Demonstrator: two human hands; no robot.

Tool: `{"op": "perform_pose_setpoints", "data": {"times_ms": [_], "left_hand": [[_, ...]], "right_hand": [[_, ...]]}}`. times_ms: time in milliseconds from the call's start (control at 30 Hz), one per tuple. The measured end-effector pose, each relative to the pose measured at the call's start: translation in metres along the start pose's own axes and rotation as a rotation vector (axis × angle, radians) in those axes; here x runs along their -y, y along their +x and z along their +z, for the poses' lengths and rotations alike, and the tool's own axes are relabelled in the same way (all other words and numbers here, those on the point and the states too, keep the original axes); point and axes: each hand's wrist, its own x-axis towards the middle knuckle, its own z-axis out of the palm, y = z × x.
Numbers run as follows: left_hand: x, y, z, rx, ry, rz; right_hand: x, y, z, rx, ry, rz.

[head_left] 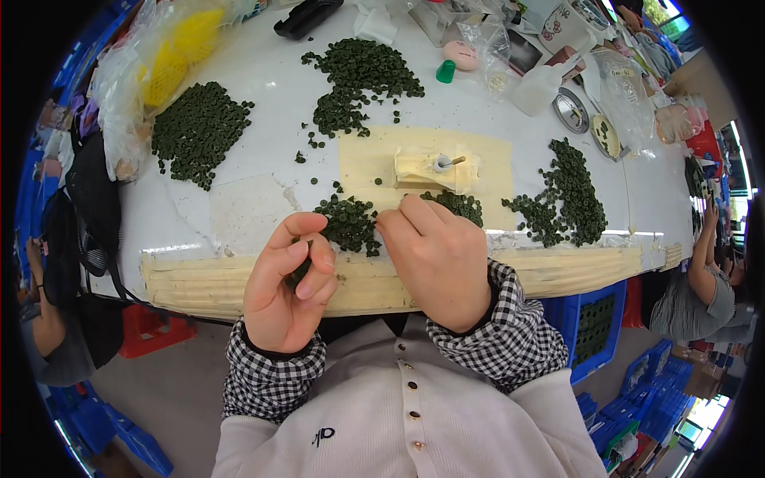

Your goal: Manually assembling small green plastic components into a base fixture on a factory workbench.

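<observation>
I'm looking straight down at a white table (263, 72) scattered with heaps of small dark green rings. The left hand (288, 280) is curled shut around a clutch of those green rings (298, 273); I can see a few dark ones peeking out between thumb and fingers. The right hand (437, 259) has its fingers bent down at the edge of the nearest pile (348, 223), fingertips touching the table just beside it; whether it has pinched a ring, I cannot tell, since the knuckles hide the tips.

My read: this is the gathering step, rings being picked off the pile and collected in the left palm. The next pick, I judge, calls for a fine pinch on a single ring without scattering its neighbours.

Just behind the right hand, on a pale yellow sheet (362, 159), stands a small block with a peg (437, 169). Bigger heaps sit well apart, far left (198, 131) and right (567, 195).
</observation>
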Motion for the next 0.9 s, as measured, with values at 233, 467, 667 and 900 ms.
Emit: {"op": "perform_pose_setpoints", "data": {"times_ms": [233, 467, 667, 900], "left_hand": [[0.0, -0.001, -0.002, -0.031, -0.012, -0.017], [0.002, 0.001, -0.005, 0.03, -0.032, -0.006], [0.007, 0.001, -0.001, 0.02, -0.003, -0.022], [0.006, -0.002, -0.001, -0.055, 0.093, -0.037]], "right_hand": [[-0.005, -0.002, -0.012, -0.091, 0.228, 0.101], [-0.014, -0.023, -0.04, 0.062, 0.309, 0.119], [-0.021, -0.03, -0.024, 0.018, 0.233, 0.037], [-0.031, -0.031, -0.034, -0.087, 0.278, 0.128]]}}
